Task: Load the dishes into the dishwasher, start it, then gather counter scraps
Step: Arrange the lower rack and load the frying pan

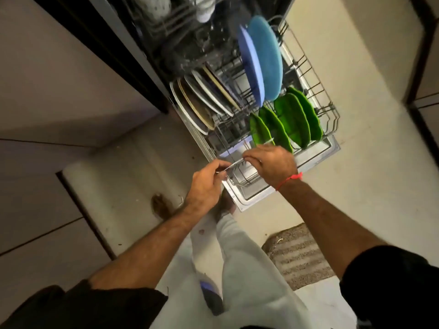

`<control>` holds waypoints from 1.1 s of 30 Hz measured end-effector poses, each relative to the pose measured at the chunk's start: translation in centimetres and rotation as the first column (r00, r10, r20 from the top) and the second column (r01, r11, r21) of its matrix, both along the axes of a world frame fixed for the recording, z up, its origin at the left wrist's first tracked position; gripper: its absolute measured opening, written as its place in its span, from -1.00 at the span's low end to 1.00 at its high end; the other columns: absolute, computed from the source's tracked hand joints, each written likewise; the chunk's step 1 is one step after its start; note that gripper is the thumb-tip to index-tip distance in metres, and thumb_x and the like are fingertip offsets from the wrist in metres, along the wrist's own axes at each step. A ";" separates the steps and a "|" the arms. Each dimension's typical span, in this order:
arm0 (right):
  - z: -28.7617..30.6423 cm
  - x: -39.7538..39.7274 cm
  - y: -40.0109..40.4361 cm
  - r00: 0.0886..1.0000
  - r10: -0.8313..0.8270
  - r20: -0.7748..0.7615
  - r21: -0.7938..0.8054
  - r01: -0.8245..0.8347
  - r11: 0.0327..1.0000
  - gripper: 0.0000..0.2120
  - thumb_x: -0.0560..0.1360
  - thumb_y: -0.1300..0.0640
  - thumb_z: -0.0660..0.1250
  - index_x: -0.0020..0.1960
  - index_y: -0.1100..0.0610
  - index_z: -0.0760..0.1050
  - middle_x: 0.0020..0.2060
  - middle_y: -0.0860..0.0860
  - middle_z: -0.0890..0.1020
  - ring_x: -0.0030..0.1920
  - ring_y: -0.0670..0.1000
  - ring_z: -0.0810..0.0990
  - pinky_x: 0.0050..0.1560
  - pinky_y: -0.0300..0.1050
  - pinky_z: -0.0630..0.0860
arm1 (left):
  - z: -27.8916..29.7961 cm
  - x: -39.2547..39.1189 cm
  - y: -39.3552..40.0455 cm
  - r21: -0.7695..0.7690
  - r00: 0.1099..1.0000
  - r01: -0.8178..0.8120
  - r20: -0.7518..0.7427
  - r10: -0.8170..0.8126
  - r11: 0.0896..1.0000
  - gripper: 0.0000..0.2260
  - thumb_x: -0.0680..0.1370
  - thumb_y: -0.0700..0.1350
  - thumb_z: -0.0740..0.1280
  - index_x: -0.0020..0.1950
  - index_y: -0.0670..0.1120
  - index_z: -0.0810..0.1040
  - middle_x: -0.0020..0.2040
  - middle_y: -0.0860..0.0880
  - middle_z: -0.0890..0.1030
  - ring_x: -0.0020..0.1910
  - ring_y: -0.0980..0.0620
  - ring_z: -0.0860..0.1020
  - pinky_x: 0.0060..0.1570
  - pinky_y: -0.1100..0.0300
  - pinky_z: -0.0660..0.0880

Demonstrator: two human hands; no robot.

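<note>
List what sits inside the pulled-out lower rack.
The lower rack holds two blue plates, four green leaf-shaped dishes and a row of pale plates, all on edge. Both hands cover its front corner.

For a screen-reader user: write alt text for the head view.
Both hands, left hand and right hand, hold thin metal cutlery over the front of a dishwasher's pulled-out lower rack. The rack holds green plates, two blue plates and white plates.

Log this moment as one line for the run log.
stage: loading | lower rack: pulled out, plates standing | left hand: grip on thin utensil | right hand: grip on same utensil | dishwasher door: open
</note>
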State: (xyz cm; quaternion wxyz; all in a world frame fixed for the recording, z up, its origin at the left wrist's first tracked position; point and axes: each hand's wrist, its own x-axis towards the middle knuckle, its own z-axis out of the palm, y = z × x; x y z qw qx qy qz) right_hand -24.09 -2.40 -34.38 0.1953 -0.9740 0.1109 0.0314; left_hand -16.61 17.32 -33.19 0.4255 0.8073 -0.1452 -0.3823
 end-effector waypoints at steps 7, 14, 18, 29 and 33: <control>-7.7 4.7 -4.2 0.997 -0.032 -0.066 -0.179 0.020 0.984 -0.73 0.61 -0.09 0.17 0.11 -0.05 0.60 -0.10 0.04 0.69 -0.04 0.17 0.58 -0.05 0.05 0.51 | -9.0 0.8 -1.1 0.084 0.989 -0.082 -0.113 0.091 0.993 -0.74 0.61 0.05 0.33 0.30 0.14 0.45 0.01 0.21 0.56 -0.18 0.22 0.59 -0.02 0.21 0.53; -15.2 10.4 -5.6 0.993 -0.026 -0.115 -0.366 -0.019 0.931 -0.90 0.50 0.08 0.33 -0.09 0.09 0.58 -0.32 0.13 0.63 -0.26 0.20 0.63 -0.21 0.03 0.56 | -13.4 1.0 0.8 0.108 0.940 -0.217 -0.246 0.238 0.970 -0.69 0.62 0.23 0.19 0.20 0.09 0.57 0.05 0.09 0.65 -0.16 0.14 0.64 -0.12 0.14 0.54; -17.3 10.8 -5.3 0.980 -0.057 -0.191 -0.462 -0.038 0.886 -0.84 0.36 0.15 0.52 -0.10 0.11 0.60 -0.38 0.09 0.65 -0.36 0.16 0.65 -0.31 -0.04 0.58 | -13.5 0.1 1.1 0.094 0.925 -0.237 -0.281 0.254 0.967 -0.62 0.56 0.28 0.15 0.16 0.09 0.58 -0.01 0.12 0.66 -0.19 0.06 0.65 -0.03 0.09 0.58; -21.3 13.6 -7.1 0.887 -0.090 -0.454 -0.425 -0.127 0.896 -0.81 0.61 0.16 0.23 0.16 0.13 0.55 -0.04 0.21 0.66 0.01 0.26 0.64 -0.03 0.05 0.50 | -13.3 -1.2 0.5 0.113 0.938 -0.079 -0.327 0.112 0.990 -0.60 0.62 0.23 0.06 0.21 0.08 0.58 -0.02 -0.01 0.68 -0.17 0.10 0.64 -0.22 0.31 0.56; -22.1 14.4 -7.2 0.876 -0.090 -0.475 -0.428 -0.140 0.893 -0.81 0.62 0.18 0.23 0.15 0.21 0.55 -0.08 0.22 0.65 -0.01 0.27 0.64 -0.06 0.06 0.50 | -13.1 -1.2 0.1 0.129 0.923 -0.076 -0.365 0.119 0.989 -0.68 0.68 0.10 0.09 0.22 0.04 0.57 0.02 -0.03 0.67 -0.17 0.15 0.60 -0.50 0.44 0.41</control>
